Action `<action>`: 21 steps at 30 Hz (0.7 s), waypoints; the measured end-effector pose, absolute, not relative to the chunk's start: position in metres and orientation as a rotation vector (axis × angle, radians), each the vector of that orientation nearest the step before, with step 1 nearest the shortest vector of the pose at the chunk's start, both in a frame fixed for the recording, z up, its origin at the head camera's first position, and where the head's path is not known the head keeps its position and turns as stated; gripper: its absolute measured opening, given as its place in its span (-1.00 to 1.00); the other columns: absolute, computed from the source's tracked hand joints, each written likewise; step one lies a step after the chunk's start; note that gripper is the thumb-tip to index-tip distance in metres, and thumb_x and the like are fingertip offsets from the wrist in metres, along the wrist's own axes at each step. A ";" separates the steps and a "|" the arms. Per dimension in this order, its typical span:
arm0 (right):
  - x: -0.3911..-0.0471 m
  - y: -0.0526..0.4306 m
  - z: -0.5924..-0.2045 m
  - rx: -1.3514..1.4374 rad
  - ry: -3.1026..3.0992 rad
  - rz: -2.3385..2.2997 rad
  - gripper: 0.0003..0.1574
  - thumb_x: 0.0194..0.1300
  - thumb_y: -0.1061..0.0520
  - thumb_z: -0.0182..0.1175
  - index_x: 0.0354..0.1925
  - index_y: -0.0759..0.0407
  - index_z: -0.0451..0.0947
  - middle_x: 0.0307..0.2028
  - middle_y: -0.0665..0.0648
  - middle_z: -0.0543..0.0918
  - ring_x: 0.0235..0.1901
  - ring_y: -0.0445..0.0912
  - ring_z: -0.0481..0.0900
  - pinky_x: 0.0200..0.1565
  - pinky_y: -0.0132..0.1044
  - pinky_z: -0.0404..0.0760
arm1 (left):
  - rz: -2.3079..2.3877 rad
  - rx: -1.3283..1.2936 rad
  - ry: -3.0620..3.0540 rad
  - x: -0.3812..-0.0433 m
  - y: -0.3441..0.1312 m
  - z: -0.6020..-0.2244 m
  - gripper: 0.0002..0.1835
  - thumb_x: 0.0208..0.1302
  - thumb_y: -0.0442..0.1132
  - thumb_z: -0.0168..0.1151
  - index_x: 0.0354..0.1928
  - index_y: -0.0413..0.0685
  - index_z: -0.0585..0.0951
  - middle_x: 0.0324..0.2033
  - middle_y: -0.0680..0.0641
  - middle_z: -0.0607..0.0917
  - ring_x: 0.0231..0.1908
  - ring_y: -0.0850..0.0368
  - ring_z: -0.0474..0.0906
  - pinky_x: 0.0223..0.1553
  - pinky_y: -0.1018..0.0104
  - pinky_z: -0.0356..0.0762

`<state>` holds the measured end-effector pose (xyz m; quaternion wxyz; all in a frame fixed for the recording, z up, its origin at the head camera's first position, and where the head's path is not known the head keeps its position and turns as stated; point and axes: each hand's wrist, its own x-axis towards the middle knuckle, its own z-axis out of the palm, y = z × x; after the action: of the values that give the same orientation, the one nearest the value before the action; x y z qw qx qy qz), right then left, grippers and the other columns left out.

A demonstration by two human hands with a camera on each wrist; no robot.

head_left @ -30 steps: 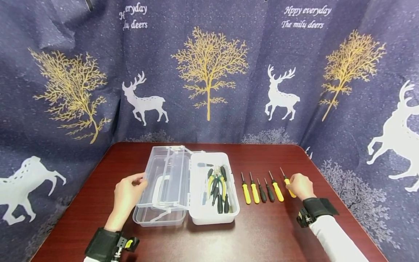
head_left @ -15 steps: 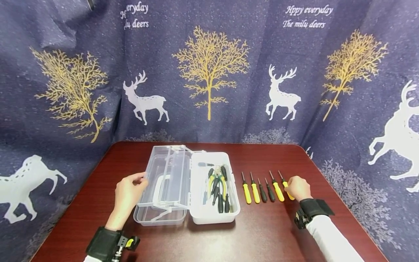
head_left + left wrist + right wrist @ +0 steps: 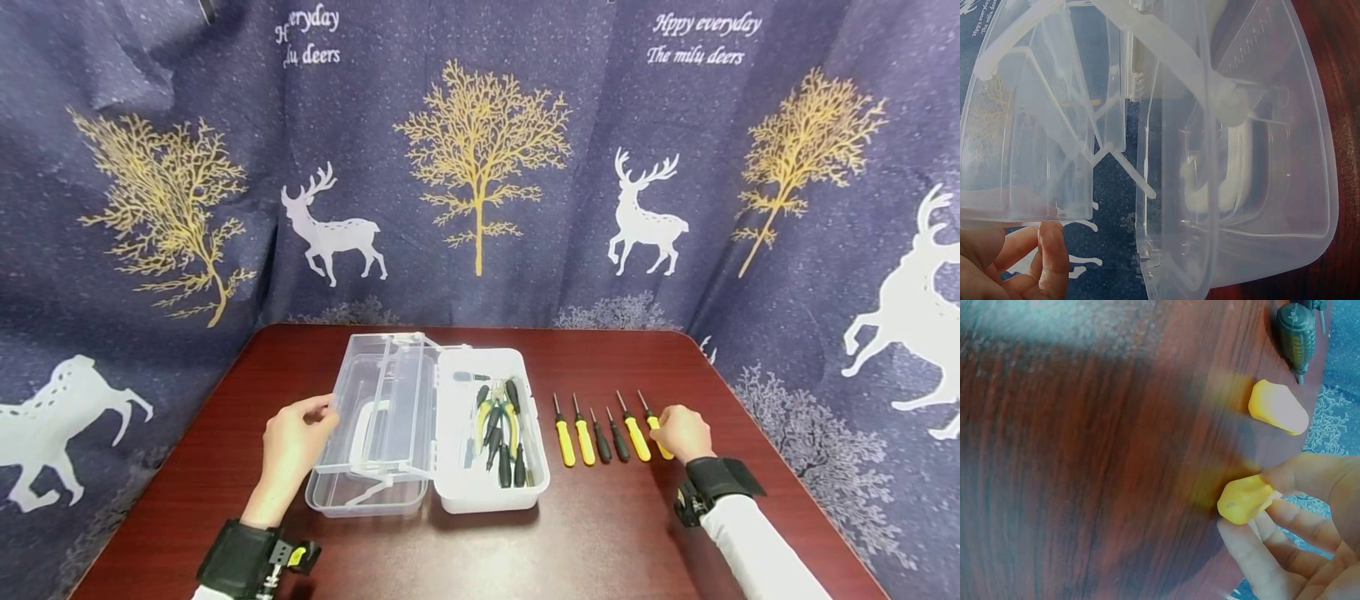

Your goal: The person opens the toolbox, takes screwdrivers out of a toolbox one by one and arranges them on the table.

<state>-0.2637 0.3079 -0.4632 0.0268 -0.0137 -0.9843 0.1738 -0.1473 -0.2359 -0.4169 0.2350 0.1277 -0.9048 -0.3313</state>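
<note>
My left hand (image 3: 292, 442) pinches the near-left edge of a clear plastic tray (image 3: 1035, 150), which is joined by link arms to the opened lid (image 3: 1310, 187) of a toolbox. My right hand (image 3: 684, 432) holds a yellow-handled screwdriver (image 3: 1241, 503) between thumb and fingers, at the right end of a row. Part of its handle is hidden by the fingers in the head view. Left of it lie another yellow screwdriver (image 3: 637, 440), two black-handled screwdrivers (image 3: 618, 442) and two more yellow ones (image 3: 583, 442), shafts pointing away from me.
The white toolbox base (image 3: 487, 500) stands mid-table, holding pliers (image 3: 513, 425), black-handled tools (image 3: 505, 467) and other small items. The red-brown table (image 3: 600, 533) ends at a patterned curtain (image 3: 525, 300) behind.
My right hand has shifted slightly left with the screwdriver, bringing it closer to its neighbour and more parallel with it. The left hand stays at the tray edge.
</note>
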 end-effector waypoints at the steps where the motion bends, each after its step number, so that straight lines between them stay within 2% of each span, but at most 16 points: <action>1: -0.263 0.308 -0.463 -0.042 -3.039 0.540 -0.76 -0.03 0.17 0.33 -0.43 0.35 0.58 -0.50 0.27 0.66 -0.48 0.09 0.58 -0.44 -0.05 0.51 | -0.909 0.349 -2.482 -0.147 -0.236 -0.417 -0.73 0.11 -0.26 0.21 -0.15 -0.09 0.74 -0.43 -0.13 0.77 -0.50 0.16 0.57 -0.45 0.33 0.37; 6: -0.262 0.309 -0.466 -0.047 -3.025 0.555 -0.78 -0.04 0.16 0.32 -0.44 0.31 0.57 -0.51 0.25 0.64 -0.48 0.08 0.56 -0.47 -0.10 0.46 | -0.904 0.352 -2.479 -0.147 -0.235 -0.417 -0.73 0.11 -0.25 0.21 -0.15 -0.08 0.75 -0.43 -0.12 0.77 -0.51 0.17 0.56 -0.46 0.32 0.37; 11: -0.262 0.311 -0.468 -0.065 -3.024 0.559 -0.78 -0.04 0.14 0.31 -0.45 0.28 0.57 -0.52 0.23 0.64 -0.48 0.08 0.56 -0.49 -0.12 0.44 | -0.909 0.351 -2.485 -0.146 -0.236 -0.417 -0.73 0.13 -0.25 0.21 -0.14 -0.10 0.74 -0.41 -0.14 0.77 -0.48 0.10 0.59 -0.44 0.31 0.38; 21: -0.261 0.311 -0.466 -0.157 -3.068 0.564 -0.67 -0.01 0.07 0.27 -0.31 0.29 0.59 -0.37 0.33 0.68 -0.41 0.17 0.60 -0.48 -0.05 0.49 | -0.919 0.352 -2.495 -0.146 -0.236 -0.416 -0.73 0.15 -0.24 0.21 -0.12 -0.12 0.73 -0.39 -0.17 0.76 -0.45 0.05 0.60 -0.45 0.32 0.37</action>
<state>-0.2608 0.3114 -0.4661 0.0091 -0.0502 -0.9822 0.1806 -0.1459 -0.2356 -0.4162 0.2279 0.1278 -0.9058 -0.3336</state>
